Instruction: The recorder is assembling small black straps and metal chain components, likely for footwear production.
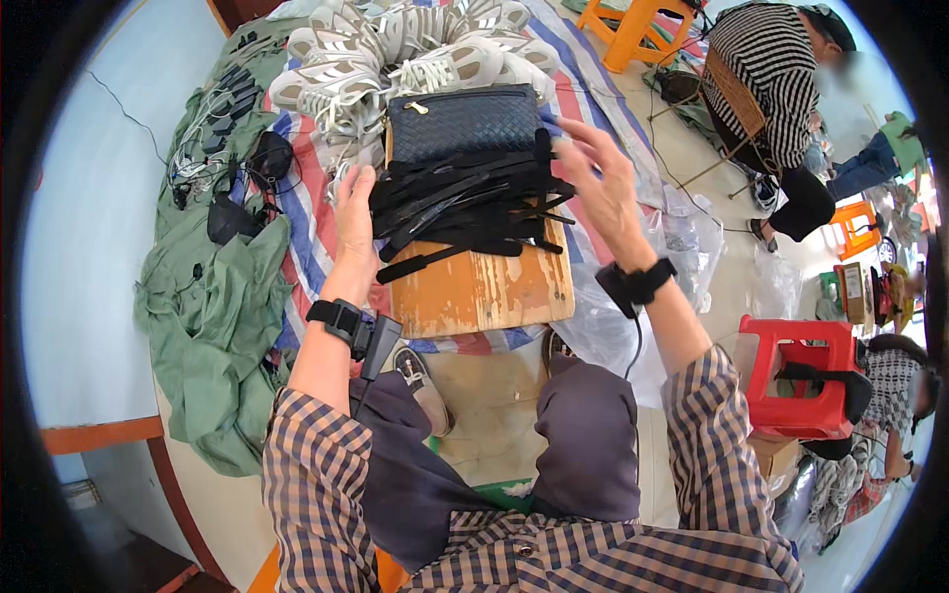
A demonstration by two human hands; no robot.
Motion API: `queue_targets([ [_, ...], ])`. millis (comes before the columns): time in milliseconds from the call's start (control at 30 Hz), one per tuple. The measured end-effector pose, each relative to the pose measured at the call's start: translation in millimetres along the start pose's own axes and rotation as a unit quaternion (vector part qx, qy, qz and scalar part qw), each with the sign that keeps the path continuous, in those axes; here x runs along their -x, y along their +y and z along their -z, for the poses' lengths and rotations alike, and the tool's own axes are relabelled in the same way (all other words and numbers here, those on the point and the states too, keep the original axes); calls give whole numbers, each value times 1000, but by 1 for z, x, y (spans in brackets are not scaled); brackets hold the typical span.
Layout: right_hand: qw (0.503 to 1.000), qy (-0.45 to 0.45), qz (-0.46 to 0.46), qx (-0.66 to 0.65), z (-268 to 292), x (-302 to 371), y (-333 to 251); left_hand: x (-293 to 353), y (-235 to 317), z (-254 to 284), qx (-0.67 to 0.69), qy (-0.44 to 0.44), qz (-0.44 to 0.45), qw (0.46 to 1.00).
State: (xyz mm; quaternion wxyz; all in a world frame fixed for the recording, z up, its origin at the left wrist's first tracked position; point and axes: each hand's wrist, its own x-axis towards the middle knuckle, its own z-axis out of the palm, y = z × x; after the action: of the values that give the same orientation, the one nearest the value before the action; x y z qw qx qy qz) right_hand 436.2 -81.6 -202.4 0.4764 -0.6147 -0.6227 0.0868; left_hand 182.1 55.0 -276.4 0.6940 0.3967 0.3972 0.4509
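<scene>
The black strips point(460, 203) lay in a loose, overlapping pile at the upper center of the frame, on a worn wooden tabletop point(484, 292) with a flaking orange-brown finish. Most strips ran roughly crosswise; one at the lower left of the pile extended obliquely across the wood. A dark woven pouch point(465, 124) with a gold-colored zipper pull lay directly above the pile in the frame, its lower edge overlapped by the strips.

The left hand point(354, 222) was positioned at the left end of the pile, open, with the fingers pointing toward the top of the frame. No object was seen in its grasp; contact with the strip ends could not be determined. The right hand point(605, 193) was positioned at the right end of the pile, open, with the fingers parted and partly bent. Its fingertips were near a short upright strip end; whether they touched it could not be determined.

A black device was strapped to each wrist. White-and-tan shoes point(445, 69) were grouped beyond the pouch, at the top of the frame. Green cloth point(217, 326) occupied the left side, and a red stool point(756, 395) stood at the right.
</scene>
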Motion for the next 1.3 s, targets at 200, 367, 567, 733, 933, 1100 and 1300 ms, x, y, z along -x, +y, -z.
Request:
queue_targets([
  [200, 869, 210, -318, -315, -17, 50, 53, -10, -7, 7, -7, 21, 11, 1000],
  [367, 907, 161, -287, -263, -34, 15, 47, 0, -6, -25, -75, 13, -2, 997],
  [567, 962, 70, -239, -115, -43, 7, 43, 0, 5, -17, -176, 36, -29, 983],
  [733, 892, 92, -310, -316, -27, 26, 53, 0, 9, 0, -52, 10, 44, 998],
  [933, 927, 66, -297, -221, -50, 7, 16, -2, 6, 17, -11, -67, 83, 994],
  [1100, 966, 149, 47, 207, -60, 9, 73, 15, 14, -31, -65, -75, 11, 995],
  [1300, 976, -40, -213, -8, -24, 14, 18, 28, 23, -11, -25, -19, 67, 997],
])
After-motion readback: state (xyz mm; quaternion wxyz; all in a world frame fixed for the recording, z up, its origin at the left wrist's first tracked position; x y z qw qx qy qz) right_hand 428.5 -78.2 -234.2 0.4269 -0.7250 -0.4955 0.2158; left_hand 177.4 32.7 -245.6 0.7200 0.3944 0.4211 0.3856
